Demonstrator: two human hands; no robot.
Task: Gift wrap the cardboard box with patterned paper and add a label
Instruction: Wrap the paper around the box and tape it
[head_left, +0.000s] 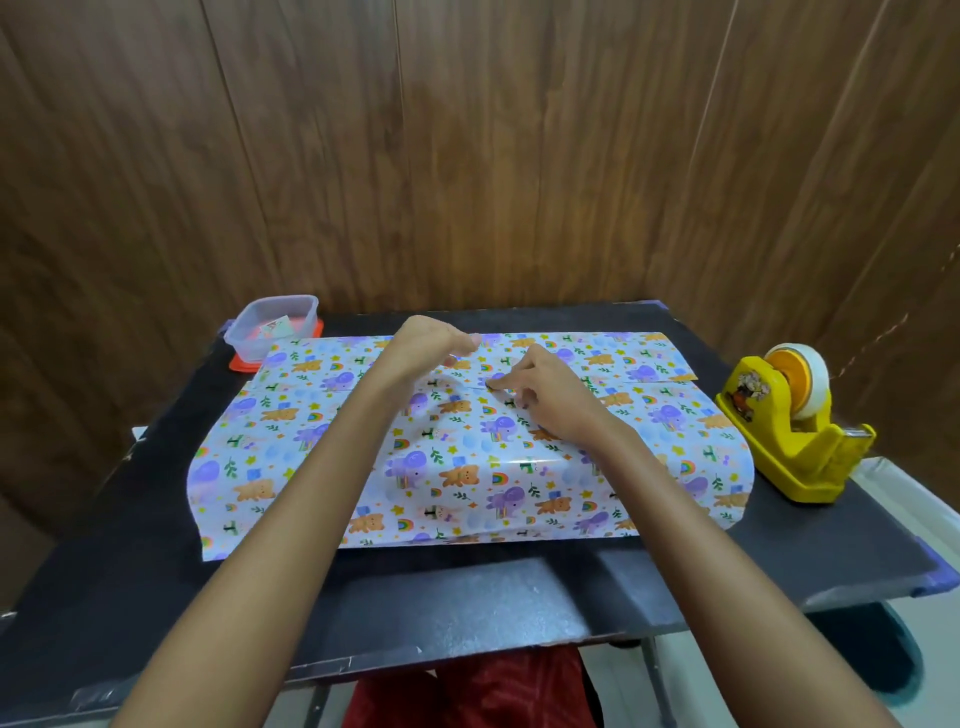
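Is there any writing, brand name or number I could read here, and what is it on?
No text can be read.
Sticker on the yellow tape dispenser: a picture, too blurred for words.
Card in the clear plastic container: too small to read.
Patterned paper: only animals, rainbows and stars, no words.

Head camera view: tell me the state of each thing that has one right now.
wrapping paper, folded over the hidden box, seam on top.
tape dispenser, upright, roll loaded.
plastic container, open, on its red lid.
left hand, above the seam.
right hand, fingertips on the seam.
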